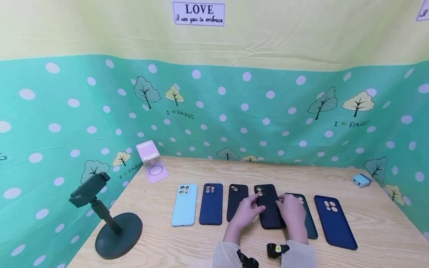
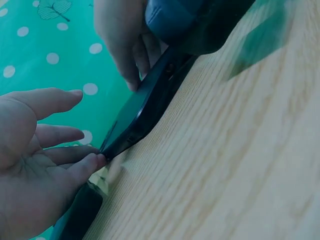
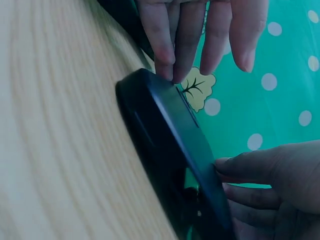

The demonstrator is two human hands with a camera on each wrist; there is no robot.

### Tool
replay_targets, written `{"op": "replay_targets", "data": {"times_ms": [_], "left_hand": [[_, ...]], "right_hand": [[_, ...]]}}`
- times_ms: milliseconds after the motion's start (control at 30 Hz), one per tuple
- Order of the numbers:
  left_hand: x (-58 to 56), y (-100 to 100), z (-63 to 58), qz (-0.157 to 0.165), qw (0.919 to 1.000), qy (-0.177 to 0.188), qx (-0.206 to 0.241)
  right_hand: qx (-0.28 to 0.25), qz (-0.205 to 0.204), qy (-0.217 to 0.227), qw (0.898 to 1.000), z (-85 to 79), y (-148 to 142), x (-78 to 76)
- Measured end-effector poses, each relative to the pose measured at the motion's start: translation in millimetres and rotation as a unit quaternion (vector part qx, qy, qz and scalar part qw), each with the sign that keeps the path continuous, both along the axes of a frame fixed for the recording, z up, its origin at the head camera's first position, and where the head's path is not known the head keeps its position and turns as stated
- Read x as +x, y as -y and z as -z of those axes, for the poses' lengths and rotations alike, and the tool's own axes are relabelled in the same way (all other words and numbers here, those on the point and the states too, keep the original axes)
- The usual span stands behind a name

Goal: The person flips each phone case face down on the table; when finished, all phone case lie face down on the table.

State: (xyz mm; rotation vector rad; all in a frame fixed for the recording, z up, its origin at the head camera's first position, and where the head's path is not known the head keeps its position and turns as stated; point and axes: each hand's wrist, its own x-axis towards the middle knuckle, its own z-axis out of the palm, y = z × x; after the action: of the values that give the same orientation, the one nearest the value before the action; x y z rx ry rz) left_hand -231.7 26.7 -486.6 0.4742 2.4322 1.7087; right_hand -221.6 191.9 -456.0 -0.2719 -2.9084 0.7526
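Pale sleeves (image 1: pixel 228 255) are seen nearest. Black phone case (image 1: pixel 269 214) is flanked at table (image 1: pixel 201 243) by left hand (image 1: pixel 247 212) and right hand (image 1: pixel 292 211); grip relaxed, edges merely touched by extended fingers. Through uneven pressure, case could be skewed; dark green phone case (image 1: pixel 311 222), just beside, could be nudged.

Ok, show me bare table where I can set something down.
Behind the cases, a strip runs between the pink stand and the charger. Another patch lies between the dark stand and light blue case, and one right of the rightmost blue case. It's crowded where left hand and right hand hold a black case, beside the green case.
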Motion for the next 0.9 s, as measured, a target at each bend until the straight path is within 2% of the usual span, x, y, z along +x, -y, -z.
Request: {"op": "replay_targets", "data": {"times_ms": [333, 500, 633, 733, 900], "left_hand": [[0.3, 1, -3.1, -0.003, 1.0, 0.0, -0.008], [-0.3, 1, -3.7, -0.006, 0.9999, -0.005, -0.01], [-0.3, -1, -4.9, -0.001, 0.9994, -0.007, 0.034], [-0.4, -8, -6.6, 0.022, 0.9963, 0.0, 0.083], [5.1, -25, -8.7, 0.055, 0.993, 0.005, 0.105]], "right_hand": [[-0.011, 0.004, 0.011, 1.0, 2.9, 2, -2.5], [-0.036, 0.0, 0.005, 0.999, 1.4, -2, -0.4], [-0.059, -0.003, -0.027, 0.998, -3.3, -14, 5.1], [-0.063, 0.01, -0.054, 0.996, -7.3, -25, 10.6], [-0.069, 0.037, -0.067, 0.995, -11.1, -43, 18.4]]}}
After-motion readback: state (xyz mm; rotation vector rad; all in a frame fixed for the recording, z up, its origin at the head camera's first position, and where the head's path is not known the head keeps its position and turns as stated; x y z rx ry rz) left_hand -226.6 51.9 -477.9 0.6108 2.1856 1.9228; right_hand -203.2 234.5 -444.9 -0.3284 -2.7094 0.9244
